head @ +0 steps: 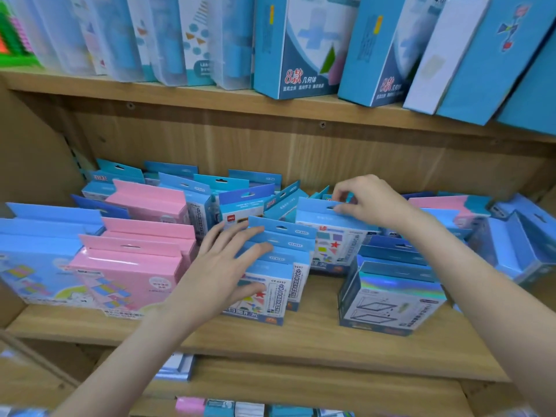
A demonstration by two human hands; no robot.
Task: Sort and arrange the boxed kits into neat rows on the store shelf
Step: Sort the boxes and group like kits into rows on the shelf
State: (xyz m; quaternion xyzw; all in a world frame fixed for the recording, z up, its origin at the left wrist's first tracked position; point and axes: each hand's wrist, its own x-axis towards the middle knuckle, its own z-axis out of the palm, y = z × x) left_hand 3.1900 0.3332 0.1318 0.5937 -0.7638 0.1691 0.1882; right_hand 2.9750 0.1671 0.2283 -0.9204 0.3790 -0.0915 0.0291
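Bright even light, soft shadows; wide-angle bending at edges (corners blurred), slight overall softness.

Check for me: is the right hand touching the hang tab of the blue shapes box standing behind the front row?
Touching. The head view shows the right hand pinching the blue cardboard hang tab of the shapes box, thumb at the slot, fingers curled over its top edge.
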